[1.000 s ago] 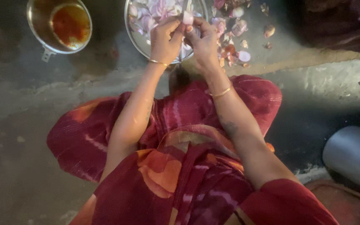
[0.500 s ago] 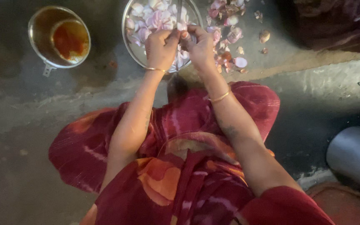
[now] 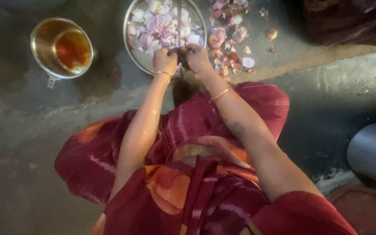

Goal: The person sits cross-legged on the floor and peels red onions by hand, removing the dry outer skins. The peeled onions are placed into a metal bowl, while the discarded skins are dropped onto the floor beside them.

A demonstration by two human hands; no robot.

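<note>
Both hands meet at the near rim of the steel plate (image 3: 131,48): left hand (image 3: 165,58) and right hand (image 3: 196,56) each have a closed grip on a small onion (image 3: 182,55) between them; keep fingertips clear while splitting it

Steel cup (image 3: 62,47) of orange liquid; grey drum (image 3: 374,152) aside.

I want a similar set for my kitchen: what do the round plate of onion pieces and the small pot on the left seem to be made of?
The round plate looks like polished steel: a thin silvery rim that catches light. The small pot also appears to be metal, shiny and reflective, its inside tinted orange by the reddish liquid it holds. The exact alloy cannot be told.
</note>
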